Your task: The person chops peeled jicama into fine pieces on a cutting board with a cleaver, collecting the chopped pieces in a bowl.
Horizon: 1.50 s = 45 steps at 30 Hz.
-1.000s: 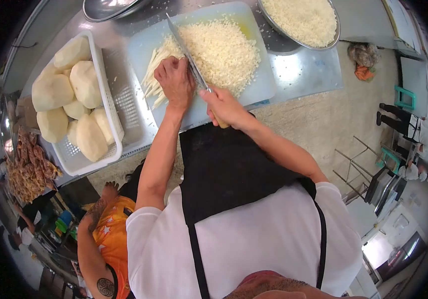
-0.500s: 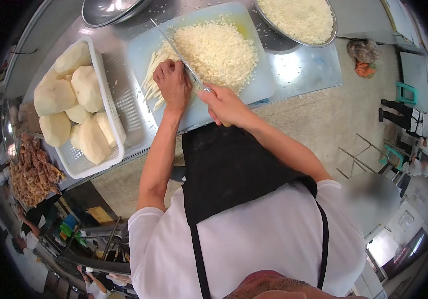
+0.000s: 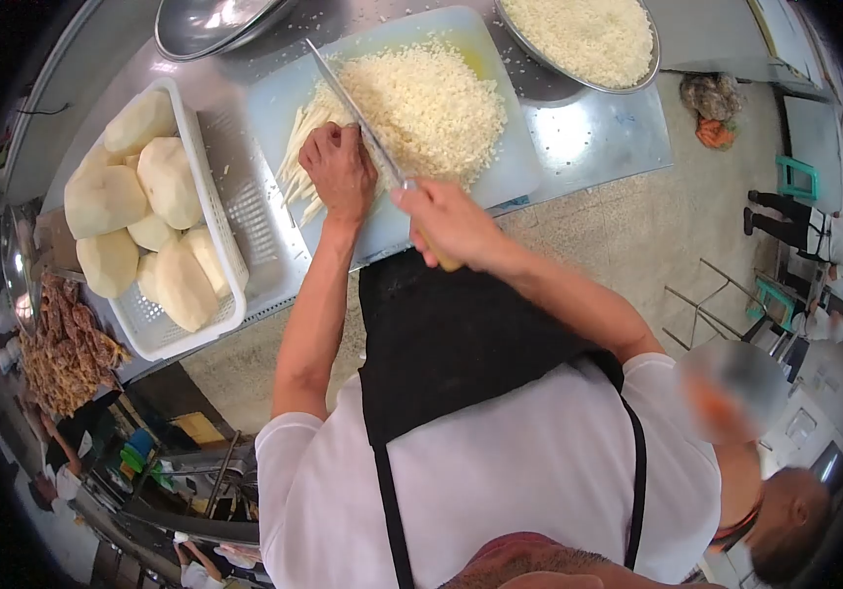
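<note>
A pale cutting board [image 3: 524,162] carries a broad heap of finely chopped white pieces [image 3: 431,108] and, on its left, long pale strips [image 3: 296,162]. My left hand [image 3: 341,172] presses on these strips with curled fingers, just left of the blade. In my right hand [image 3: 449,224] is a knife [image 3: 351,106], its yellowish handle showing below the fist. The blade slants up and left between my left hand and the heap.
A white basket [image 3: 213,196] of large peeled vegetables [image 3: 107,201] stands left. Metal bowls [image 3: 210,25] sit at the top left, and a bowl of chopped pieces [image 3: 583,39] at the top right. Browned food [image 3: 63,344] lies far left. Other people [image 3: 839,245] are at right and lower left.
The knife has shifted slightly, its handle now lower and more visible under my right hand. Another person's head and shoulder have come into view at the lower right.
</note>
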Tool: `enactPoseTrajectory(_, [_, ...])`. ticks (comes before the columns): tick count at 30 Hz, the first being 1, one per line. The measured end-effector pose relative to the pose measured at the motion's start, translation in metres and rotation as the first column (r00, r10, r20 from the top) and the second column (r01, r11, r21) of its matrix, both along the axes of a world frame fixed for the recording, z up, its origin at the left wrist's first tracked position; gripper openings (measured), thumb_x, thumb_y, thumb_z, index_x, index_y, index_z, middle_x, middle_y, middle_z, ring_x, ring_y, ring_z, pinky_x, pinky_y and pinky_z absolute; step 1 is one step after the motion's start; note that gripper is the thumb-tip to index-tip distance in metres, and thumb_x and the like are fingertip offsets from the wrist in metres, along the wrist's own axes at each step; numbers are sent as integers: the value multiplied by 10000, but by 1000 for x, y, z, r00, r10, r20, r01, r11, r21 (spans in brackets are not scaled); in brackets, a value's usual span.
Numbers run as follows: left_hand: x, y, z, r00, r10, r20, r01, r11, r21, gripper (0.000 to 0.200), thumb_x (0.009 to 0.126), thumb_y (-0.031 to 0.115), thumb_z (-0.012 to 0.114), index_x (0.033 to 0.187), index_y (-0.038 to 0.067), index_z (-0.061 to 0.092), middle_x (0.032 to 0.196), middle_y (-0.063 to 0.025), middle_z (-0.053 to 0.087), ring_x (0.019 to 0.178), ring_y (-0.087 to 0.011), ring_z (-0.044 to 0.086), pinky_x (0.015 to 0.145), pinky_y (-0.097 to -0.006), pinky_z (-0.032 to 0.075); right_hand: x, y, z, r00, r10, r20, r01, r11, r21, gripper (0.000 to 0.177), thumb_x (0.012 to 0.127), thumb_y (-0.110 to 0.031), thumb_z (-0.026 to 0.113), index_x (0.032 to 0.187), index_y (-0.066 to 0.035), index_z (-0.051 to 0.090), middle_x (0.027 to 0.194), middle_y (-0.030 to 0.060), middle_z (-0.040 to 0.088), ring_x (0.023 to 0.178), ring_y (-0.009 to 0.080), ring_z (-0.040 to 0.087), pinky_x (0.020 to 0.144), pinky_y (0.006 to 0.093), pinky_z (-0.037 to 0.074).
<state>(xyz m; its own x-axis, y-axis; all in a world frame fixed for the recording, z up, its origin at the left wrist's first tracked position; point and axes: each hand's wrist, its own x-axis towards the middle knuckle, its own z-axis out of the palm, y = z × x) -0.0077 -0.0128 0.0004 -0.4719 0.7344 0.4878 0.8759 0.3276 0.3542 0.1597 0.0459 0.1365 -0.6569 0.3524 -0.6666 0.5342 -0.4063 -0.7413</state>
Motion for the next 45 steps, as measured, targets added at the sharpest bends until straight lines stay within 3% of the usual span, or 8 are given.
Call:
enactPoseTrajectory(15, [-1, -3, -3, 1000, -15, 9, 15, 1000, 4, 266, 787, 48, 693, 1041, 118, 654, 1045, -103, 544, 1063, -314, 496, 932, -460, 353, -9, -5, -39, 995, -87, -42, 84, 994, -73, 450, 1053, -348, 515, 1250, 55, 550, 612, 61, 567, 442, 139, 559, 409, 302, 428])
enactPoseTrajectory(20, [1, -1, -2, 1000, -2, 13, 2, 1000, 7, 261, 800, 42, 689, 1047, 116, 654, 1047, -108, 556, 1055, -321, 512, 929, -460, 363, 5, -32, -40, 990, -108, -92, 99, 990, -98, 416, 1060, -384, 510, 1169, 15, 552, 648, 46, 555, 456, 128, 530, 443, 280, 432])
enactPoseTrajectory(22, [-3, -2, -6, 998, -27, 57, 22, 995, 99, 224, 838, 62, 679, 1056, 111, 656, 1069, -115, 578, 1056, -328, 527, 923, -460, 381, -2, -25, -63, 975, -129, -178, 117, 990, -74, 665, 1053, -373, 523, 1510, 83, 361, 631, 60, 561, 454, 144, 550, 433, 299, 436])
enactPoseTrajectory(26, [-24, 0, 21, 984, -74, 160, 32, 967, 254, 204, 868, 110, 685, 1071, 104, 665, 1075, -123, 598, 1060, -333, 533, 921, -461, 395, 1, -20, -69, 979, -100, -177, 88, 993, -73, 722, 1042, -383, 546, 1534, 94, 318, 634, 64, 558, 457, 149, 546, 440, 300, 438])
enactPoseTrajectory(32, [-45, -11, 31, 992, -69, 102, 87, 978, -189, 155, 863, 128, 695, 1014, 103, 720, 1049, -97, 625, 1030, -325, 545, 886, -446, 421, 4, -2, -56, 995, -93, -35, 91, 995, -41, 436, 1034, -393, 536, 1166, 20, 586, 647, 37, 539, 459, 117, 509, 450, 277, 424])
enactPoseTrajectory(39, [-46, -23, 20, 984, -11, 179, -11, 993, 117, 512, 988, 226, 583, 1391, -74, 485, 1363, -290, 550, 1281, -468, 484, 1109, -527, 354, 6, 2, -54, 998, -40, -54, 44, 996, 72, 449, 1008, -418, 575, 986, 30, 581, 651, 70, 565, 451, 153, 540, 415, 319, 416])
enactPoseTrajectory(42, [-39, -13, -12, 969, 144, 203, -116, 983, -143, 572, 1032, 300, 518, 1438, -94, 435, 1427, -313, 506, 1343, -491, 442, 1153, -531, 316, 5, 0, -58, 991, -107, -77, 98, 989, -109, 423, 1030, -431, 553, 1027, -10, 590, 651, 31, 547, 448, 112, 505, 413, 280, 395])
enactPoseTrajectory(45, [-16, -12, -4, 977, 105, 188, -94, 993, -64, 547, 1035, 296, 507, 1417, -94, 467, 1389, -303, 536, 1290, -478, 484, 1114, -539, 345, 14, 17, -49, 995, -98, -23, 94, 986, -136, 432, 1032, -444, 555, 1030, -14, 595, 640, 24, 541, 449, 104, 502, 424, 271, 402])
